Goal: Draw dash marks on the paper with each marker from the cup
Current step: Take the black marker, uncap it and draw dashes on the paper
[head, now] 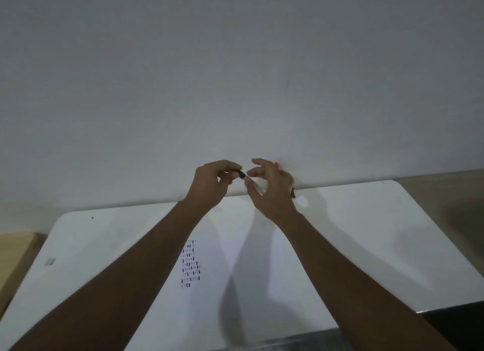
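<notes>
Both hands are raised over the far edge of the white table [366, 232]. My left hand [209, 184] pinches a small black marker cap [239, 173]. My right hand [269, 191] grips a pale marker body [252, 184] whose tip points at the cap; cap and marker are close together or touching. Behind my right hand a brown cup [289, 180] stands against the wall, mostly hidden, with a red marker top [275, 164] poking out. The paper [248, 259] lies on the table below my arms, with rows of dark and reddish dash marks [191, 264] on its left part.
A grey wall [235, 75] rises right behind the table. A small pale scrap [50, 261] lies near the table's left edge. Wooden surfaces show at the far left [15, 253] and far right [445, 177]. A dark area [455, 314] borders the table's right front.
</notes>
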